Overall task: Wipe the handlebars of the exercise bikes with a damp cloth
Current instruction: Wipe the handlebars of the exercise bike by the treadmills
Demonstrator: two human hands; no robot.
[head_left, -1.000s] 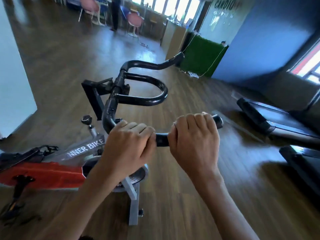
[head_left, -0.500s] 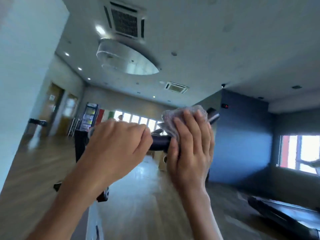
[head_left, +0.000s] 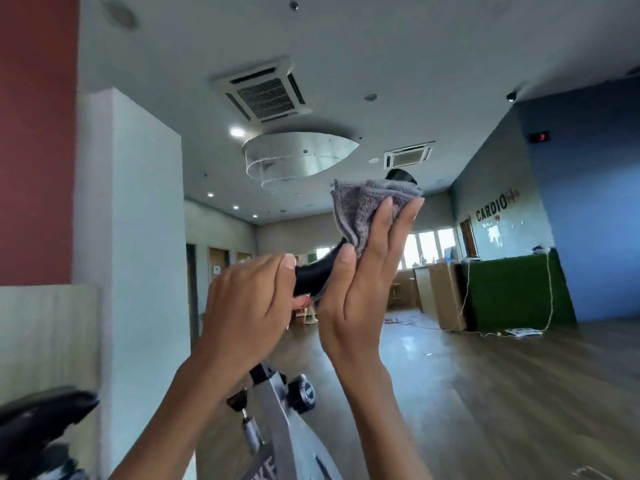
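Cloth [head_left: 360, 209] pressed over handlebar [head_left: 311, 275] (wall lettering [head_left: 491, 211]: CARDIO).

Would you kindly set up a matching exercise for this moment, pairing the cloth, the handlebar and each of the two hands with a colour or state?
Column one:
1. cloth
2. handlebar
3. left hand
4. right hand

Column two:
A. black
B. fingers straight, pressing the cloth
C. grey
D. curled round the handlebar

Pairs: 1-C, 2-A, 3-D, 4-B
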